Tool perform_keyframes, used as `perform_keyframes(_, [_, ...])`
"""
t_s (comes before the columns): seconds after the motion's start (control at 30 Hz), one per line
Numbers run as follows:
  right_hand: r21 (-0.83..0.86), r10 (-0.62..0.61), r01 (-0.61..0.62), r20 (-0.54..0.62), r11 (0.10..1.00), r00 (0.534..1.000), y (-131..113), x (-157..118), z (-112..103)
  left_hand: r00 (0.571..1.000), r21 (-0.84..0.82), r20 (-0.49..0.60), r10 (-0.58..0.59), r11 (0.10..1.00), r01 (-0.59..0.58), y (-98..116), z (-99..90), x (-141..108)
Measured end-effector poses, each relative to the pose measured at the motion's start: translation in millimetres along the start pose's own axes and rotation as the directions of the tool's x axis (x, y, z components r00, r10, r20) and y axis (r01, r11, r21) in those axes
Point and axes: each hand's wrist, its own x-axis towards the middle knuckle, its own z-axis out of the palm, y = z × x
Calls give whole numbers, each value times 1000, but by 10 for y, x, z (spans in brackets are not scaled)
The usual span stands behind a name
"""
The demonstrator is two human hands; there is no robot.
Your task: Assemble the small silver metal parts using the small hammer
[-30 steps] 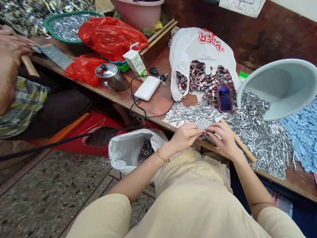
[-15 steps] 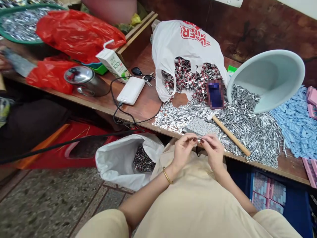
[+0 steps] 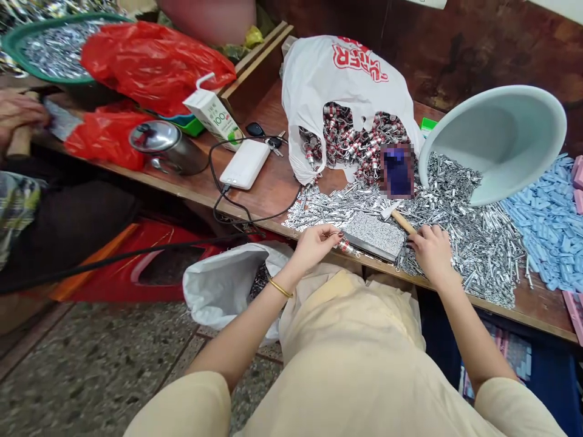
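Note:
My left hand (image 3: 316,247) pinches a small red-and-silver metal piece (image 3: 347,246) with a loop at its end, just over the table's front edge. My right hand (image 3: 432,254) is closed around the wooden handle of a small hammer (image 3: 404,222), whose pale head lies beyond a speckled grey stone block (image 3: 376,233). The block sits between my hands. Loose silver metal parts (image 3: 483,261) are heaped around and under my right hand, and flat silver pieces (image 3: 319,206) lie behind my left.
A white plastic bag (image 3: 346,73) holds many red-and-silver pieces. A tilted pale basin (image 3: 537,133) rests behind the heap, near light-blue parts (image 3: 537,200). Left are a power bank (image 3: 246,164) with cable, a drink carton (image 3: 214,118), a steel mug (image 3: 166,149) and a co-worker's hand (image 3: 20,118).
My hands, together at the table edge before, have parted. The left moved left with the red-and-silver piece; the right moved right and took hold of the hammer handle.

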Motion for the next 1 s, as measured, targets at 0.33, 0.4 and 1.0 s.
perform_keyframes(0.33, [403,129,-96,-55,910,990,197,83,-47,968,31,222,-116,993,112,-70,-255,343])
perform_keyframes(0.4, [507,234,-168,-69,846,970,82,119,-115,973,78,207,-101,993,87,-71,-291,385])
perform_keyframes(1.0, [660,-129,-70,248,748,960,-1247,928,513,953,30,252,-170,985,168,-110,-298,460])
